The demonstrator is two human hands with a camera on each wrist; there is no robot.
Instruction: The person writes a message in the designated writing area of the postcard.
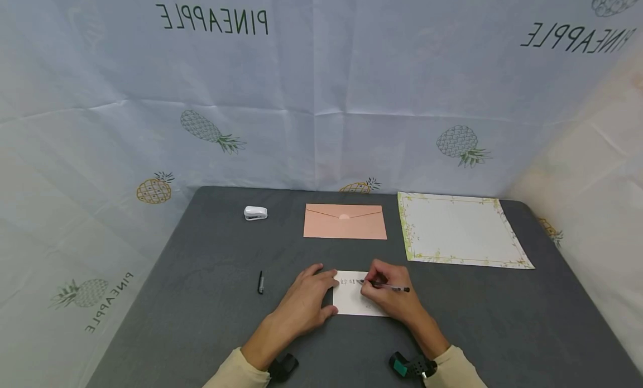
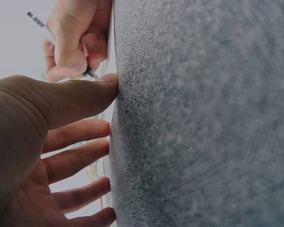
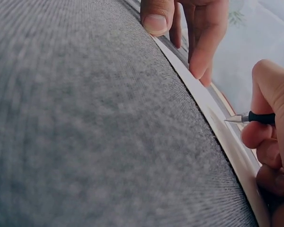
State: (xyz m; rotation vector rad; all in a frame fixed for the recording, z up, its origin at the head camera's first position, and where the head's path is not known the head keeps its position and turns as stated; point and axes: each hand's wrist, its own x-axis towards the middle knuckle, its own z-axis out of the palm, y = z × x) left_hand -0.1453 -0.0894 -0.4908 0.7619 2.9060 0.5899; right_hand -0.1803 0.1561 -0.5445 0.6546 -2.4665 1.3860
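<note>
1. The white card (image 1: 354, 301) lies flat on the dark grey table (image 1: 201, 332), between the two hands; the clock directions here take it as the centre, as the head view shows it.
2. The left hand (image 1: 305, 301) is at 9 o'clock, fingers spread and relaxed, grasping nothing. Its index fingertip touches the card near the upper left corner, and its thumb tip rests at the lower left corner.
3. The right hand (image 1: 394, 296) is at 3 o'clock, its fingers curled round a pen (image 1: 390, 287) in a writing grip. The nib points towards 9 o'clock and the back end towards 3 o'clock.
4. The nib is at the right end of a short row of dark handwriting (image 1: 348, 282) near the card's upper edge; the characters are too small to read.
5. A small black pen cap (image 1: 260, 283) lies at 9 o'clock, beyond the left hand and apart from it.
6. A white stapler (image 1: 255, 212) is at 10 o'clock, well apart from the card.
7. A pink envelope (image 1: 345, 229) lies near 12 o'clock, flap side up, with a pale round seal.
8. A sheet with a floral border (image 1: 459, 229) lies at 2 o'clock, right of the envelope.
</note>
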